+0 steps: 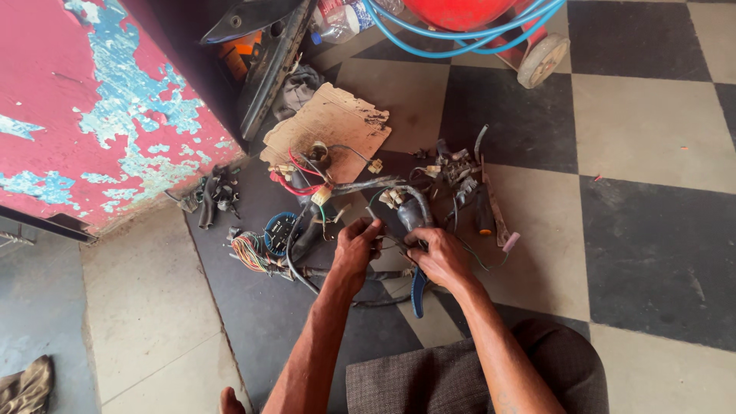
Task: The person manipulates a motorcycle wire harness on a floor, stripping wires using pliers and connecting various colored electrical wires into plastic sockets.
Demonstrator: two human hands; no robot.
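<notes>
A thin wire (392,244) is pinched between the closed fingers of the left hand (357,247) and right hand (441,257), above the harness (307,230) on the floor (652,123).

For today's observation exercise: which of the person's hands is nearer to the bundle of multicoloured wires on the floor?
Left. The left hand works just to the right of the multicoloured wire bundle. The right hand, holding blue-handled pliers, sits farther right, beyond the left hand.

red tank (460,11) and blue hose (460,42) cut off by the top edge, blue-handled tool (418,291) half hidden under the right hand (441,257), wire ends between both grips too small to tell
</notes>
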